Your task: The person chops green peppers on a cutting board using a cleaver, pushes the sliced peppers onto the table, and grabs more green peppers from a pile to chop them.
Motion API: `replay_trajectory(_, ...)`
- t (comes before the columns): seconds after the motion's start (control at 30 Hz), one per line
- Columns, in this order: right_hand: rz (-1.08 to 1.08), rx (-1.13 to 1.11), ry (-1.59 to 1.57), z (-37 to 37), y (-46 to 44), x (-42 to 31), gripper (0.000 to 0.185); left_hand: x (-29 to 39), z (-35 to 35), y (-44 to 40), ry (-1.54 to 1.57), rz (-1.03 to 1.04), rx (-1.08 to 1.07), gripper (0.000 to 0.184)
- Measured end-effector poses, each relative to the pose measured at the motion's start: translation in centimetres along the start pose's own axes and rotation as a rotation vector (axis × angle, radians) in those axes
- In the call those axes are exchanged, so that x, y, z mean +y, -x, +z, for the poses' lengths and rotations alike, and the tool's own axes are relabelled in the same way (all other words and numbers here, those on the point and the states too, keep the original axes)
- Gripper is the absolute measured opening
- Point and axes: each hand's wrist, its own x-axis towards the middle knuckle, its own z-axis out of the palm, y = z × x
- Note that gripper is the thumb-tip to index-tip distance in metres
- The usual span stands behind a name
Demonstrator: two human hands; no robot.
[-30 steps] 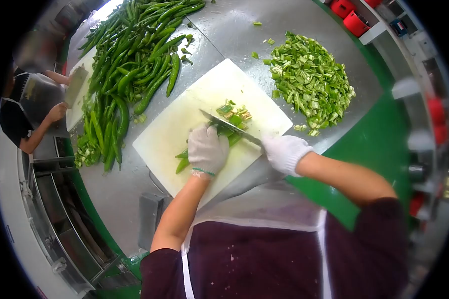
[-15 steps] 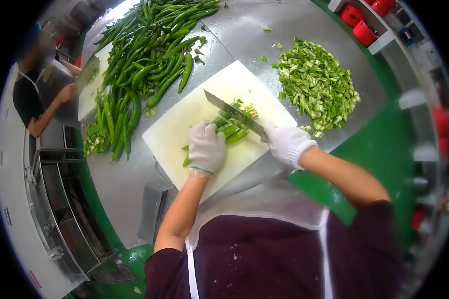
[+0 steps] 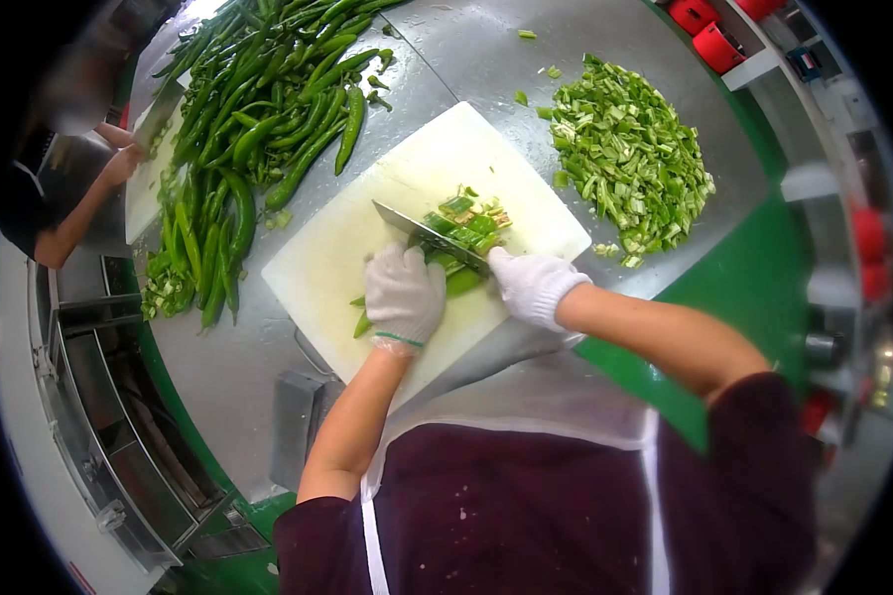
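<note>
Steel counter (image 3: 218, 387) is carrying the board (image 3: 322, 248); left grip (image 3: 405, 295) is clamping green peppers (image 3: 463, 282) there. Right grip (image 3: 534, 286) is clutching the knife (image 3: 417, 228), blade shifting toward left grip: cutting apparently advancing, pieces (image 3: 478, 222) lying at blade's 2 o'clock.

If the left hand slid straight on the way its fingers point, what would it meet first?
Most likely the knife: its blade crosses just ahead of the left hand. Whether the fingertips already touch it is hard to tell from this view.
</note>
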Motion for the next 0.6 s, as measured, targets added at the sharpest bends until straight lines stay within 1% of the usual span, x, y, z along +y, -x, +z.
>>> replay_trajectory(0.1,-0.003,0.08,-0.072,1.2,-0.3,0.0,0.018,0.0,-0.4,-0.1,0.03,0.02,0.028,0.02)
replay_trajectory(0.2,-0.064,0.172,-0.061,1.7,-0.4,0.7,0.019,0.2,-0.8,-0.3,0.009,-0.011,-0.071,0.021)
replay_trajectory(0.3,-0.034,0.165,-0.045,0.7,1.2,-0.2,0.019,0.0,-1.7,0.0,0.05,0.037,0.021,0.02)
replay_trajectory(0.4,-0.011,0.16,-0.002,-1.6,4.4,-1.2,0.019,0.3,-3.6,0.3,0.012,0.063,0.185,0.019)
replay_trajectory(0.5,-0.087,0.137,0.022,-0.6,5.4,0.0,0.016,-0.8,-2.6,1.4,-0.026,0.04,0.227,0.017)
replay_trajectory(0.6,-0.045,0.019,0.048,-0.9,5.9,-0.8,0.015,-1.1,-1.9,1.7,-0.016,-0.072,-0.019,0.016)
